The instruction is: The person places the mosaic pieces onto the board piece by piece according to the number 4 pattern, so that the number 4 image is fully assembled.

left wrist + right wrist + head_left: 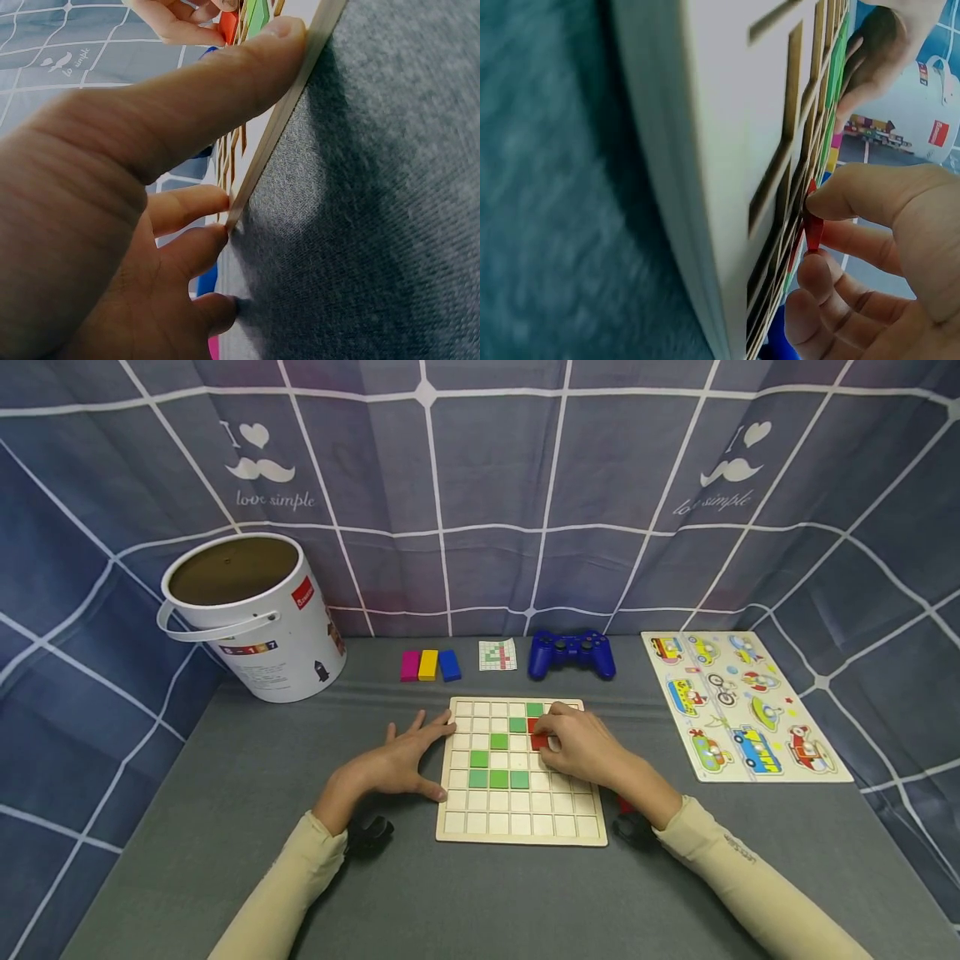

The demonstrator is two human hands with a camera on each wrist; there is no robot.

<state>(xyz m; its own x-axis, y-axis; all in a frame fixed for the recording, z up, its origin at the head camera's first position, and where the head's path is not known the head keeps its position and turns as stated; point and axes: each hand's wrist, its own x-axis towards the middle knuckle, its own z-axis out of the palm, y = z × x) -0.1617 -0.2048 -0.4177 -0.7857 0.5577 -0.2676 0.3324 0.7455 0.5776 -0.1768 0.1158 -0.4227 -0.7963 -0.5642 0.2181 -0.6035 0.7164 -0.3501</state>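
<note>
A square wooden grid board (pixel 519 839) lies in front of me, with several green tiles (pixel 498 779) set in a stepped pattern. My right hand (pixel 583 745) is over the board's upper right part. Its thumb and fingers pinch a red tile (pixel 814 227), tilted close over the grid. Another red tile (pixel 532 725) shows beside the fingertips in the head view. My left hand (pixel 393 762) is spread along the board's left edge, thumb (pixel 281 56) and fingertips touching the rim. Something red (pixel 624 804) shows under the right wrist, mostly hidden.
Magenta (pixel 410 666), yellow (pixel 427 665) and blue (pixel 449 665) pieces stand behind the board, beside a small pattern card (pixel 497 655) and a blue game controller (pixel 572 655). A white bucket (pixel 300 643) is at back left, a vehicle picture board (pixel 780 772) at right. A curtain hangs behind.
</note>
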